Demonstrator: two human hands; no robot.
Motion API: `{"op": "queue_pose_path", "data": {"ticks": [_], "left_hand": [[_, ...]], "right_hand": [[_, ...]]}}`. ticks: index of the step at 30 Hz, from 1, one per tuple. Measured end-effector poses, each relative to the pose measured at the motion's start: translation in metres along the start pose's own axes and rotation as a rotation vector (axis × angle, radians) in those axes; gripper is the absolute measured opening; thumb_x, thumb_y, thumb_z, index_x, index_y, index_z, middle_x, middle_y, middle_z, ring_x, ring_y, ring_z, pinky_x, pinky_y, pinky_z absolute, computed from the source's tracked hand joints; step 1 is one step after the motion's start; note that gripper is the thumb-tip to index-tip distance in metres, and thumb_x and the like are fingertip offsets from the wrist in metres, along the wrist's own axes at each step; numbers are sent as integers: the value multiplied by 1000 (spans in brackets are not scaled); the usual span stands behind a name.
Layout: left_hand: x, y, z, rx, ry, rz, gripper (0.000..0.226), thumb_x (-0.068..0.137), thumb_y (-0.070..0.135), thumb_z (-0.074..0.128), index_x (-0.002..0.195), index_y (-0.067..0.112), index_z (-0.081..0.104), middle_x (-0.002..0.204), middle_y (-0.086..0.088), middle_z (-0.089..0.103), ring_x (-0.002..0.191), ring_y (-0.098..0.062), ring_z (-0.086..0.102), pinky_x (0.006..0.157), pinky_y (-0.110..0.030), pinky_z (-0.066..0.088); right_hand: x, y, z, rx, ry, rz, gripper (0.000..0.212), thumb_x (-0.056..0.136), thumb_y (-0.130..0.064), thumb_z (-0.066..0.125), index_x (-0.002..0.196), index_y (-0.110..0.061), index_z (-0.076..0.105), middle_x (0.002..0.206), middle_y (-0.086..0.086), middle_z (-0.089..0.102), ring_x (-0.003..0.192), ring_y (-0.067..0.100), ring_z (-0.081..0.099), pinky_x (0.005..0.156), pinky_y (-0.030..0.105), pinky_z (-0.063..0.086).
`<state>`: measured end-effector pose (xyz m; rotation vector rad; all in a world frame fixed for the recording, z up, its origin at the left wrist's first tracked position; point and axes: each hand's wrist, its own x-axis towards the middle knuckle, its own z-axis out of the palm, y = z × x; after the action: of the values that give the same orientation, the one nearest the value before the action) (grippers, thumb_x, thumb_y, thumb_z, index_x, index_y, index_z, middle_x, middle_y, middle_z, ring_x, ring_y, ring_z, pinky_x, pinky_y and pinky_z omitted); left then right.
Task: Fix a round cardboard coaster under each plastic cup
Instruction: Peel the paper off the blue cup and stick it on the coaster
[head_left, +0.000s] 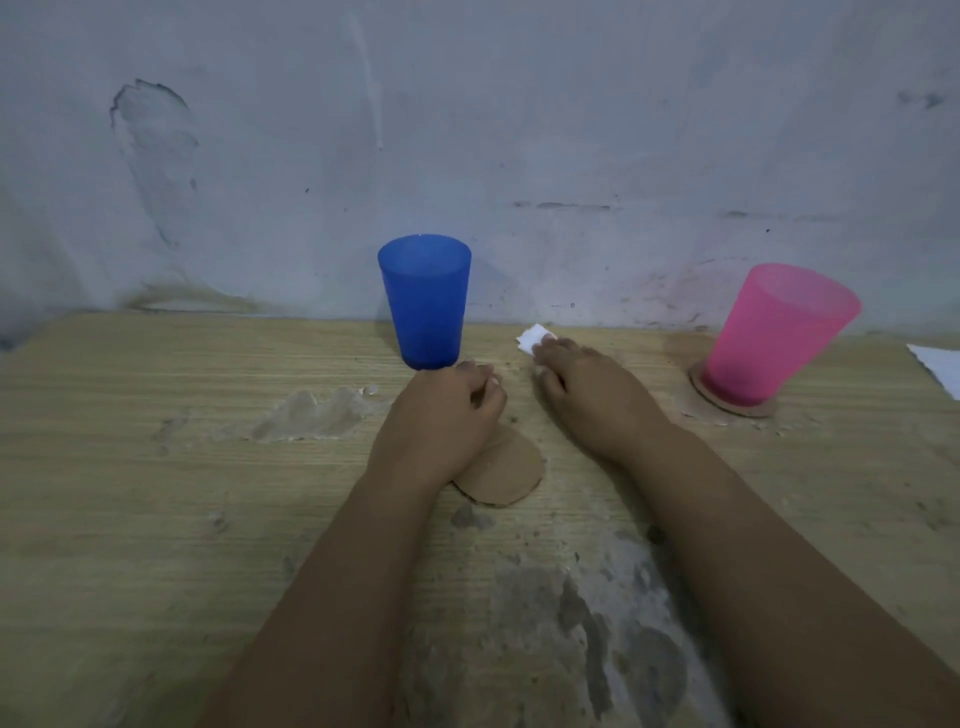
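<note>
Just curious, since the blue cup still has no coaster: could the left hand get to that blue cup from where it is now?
Probably yes. The left hand rests on the table just in front of the blue cup, nothing stands between them, and its curled fingers seem to hold nothing. The loose coaster lies partly under the wrist.

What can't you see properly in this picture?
- Head view: the loose cardboard coaster is partly covered by the left hand.
- The white piece at the right hand fingertips is too small to identify.
- Whether the pink cup is stuck to the coaster under it: the cup hides the joint.
- The white sheet is cut off by the right edge.
</note>
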<state>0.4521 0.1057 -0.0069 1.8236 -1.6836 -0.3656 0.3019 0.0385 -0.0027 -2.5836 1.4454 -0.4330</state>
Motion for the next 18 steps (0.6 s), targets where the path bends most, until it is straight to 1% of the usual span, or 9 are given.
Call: {"op": "queue_pose_path", "data": {"ticks": [2, 4, 7, 8, 10, 12, 14, 17, 18], "left_hand": [[0, 1, 0, -2, 8, 0, 34, 96, 29, 42, 121, 19, 63, 117, 2, 66, 106, -12, 59, 86, -23, 43], [1, 2, -1, 1, 20, 14, 32, 96, 27, 42, 113, 16, 66, 110, -2, 69, 99, -15, 62, 85, -29, 48], [2, 1, -1, 7, 29, 16, 34, 96, 27, 42, 121, 19, 63, 121, 4, 65, 109, -11, 58, 84, -18, 39], [2, 1, 0, 9, 31, 13, 35, 96, 27, 42, 124, 19, 61, 125, 4, 63, 113, -11, 56, 85, -18, 36], [2, 1, 0, 12, 27, 10, 37, 96, 28, 42, 127, 19, 60, 129, 5, 60, 117, -10, 54, 88, -18, 35], [1, 2, 0, 19, 28, 13, 36, 96, 28, 42, 125, 19, 61, 125, 3, 63, 111, -11, 57, 88, -20, 39], [1, 3, -1, 25, 34, 15, 33, 96, 27, 42, 119, 18, 64, 114, 0, 68, 100, -13, 61, 85, -25, 45], [1, 4, -1, 24, 44, 14, 33, 97, 27, 42, 121, 19, 63, 117, 3, 67, 104, -12, 60, 85, -23, 43], [1, 3, -1, 21, 49, 12, 34, 96, 27, 42, 122, 19, 62, 120, 4, 66, 107, -12, 59, 85, -22, 42]], "right_hand": [[2, -8, 2, 42, -38, -44, 39, 99, -28, 33, 134, -17, 47, 144, 4, 44, 126, 24, 44, 100, 32, 35], [-4, -10, -1, 64, -19, -66, 39, 98, -30, 32, 127, -19, 55, 138, 2, 52, 119, 23, 52, 98, 35, 41], [-6, 3, -3, 15, 88, 13, 39, 96, -33, 32, 108, -17, 66, 118, 6, 66, 96, 28, 60, 83, 40, 49], [-3, 6, -3, -15, 93, 35, 38, 96, -32, 33, 107, -16, 65, 118, 7, 65, 96, 29, 59, 82, 40, 48], [2, 3, 1, -25, 53, 19, 35, 96, -29, 34, 118, -16, 58, 127, 7, 58, 106, 29, 54, 87, 37, 45], [4, -4, 2, 21, 0, -38, 37, 97, -29, 35, 127, -18, 52, 135, 4, 52, 116, 25, 51, 93, 36, 42], [1, -5, 0, 57, 6, -41, 38, 97, -32, 34, 125, -20, 56, 132, 2, 56, 115, 23, 53, 95, 37, 44], [1, 4, -1, -17, 109, 54, 38, 96, -34, 33, 108, -17, 65, 114, 6, 66, 95, 28, 59, 80, 39, 48], [3, 4, -1, -31, 111, 68, 37, 96, -33, 33, 107, -16, 64, 113, 7, 66, 95, 30, 58, 78, 38, 47]]}}
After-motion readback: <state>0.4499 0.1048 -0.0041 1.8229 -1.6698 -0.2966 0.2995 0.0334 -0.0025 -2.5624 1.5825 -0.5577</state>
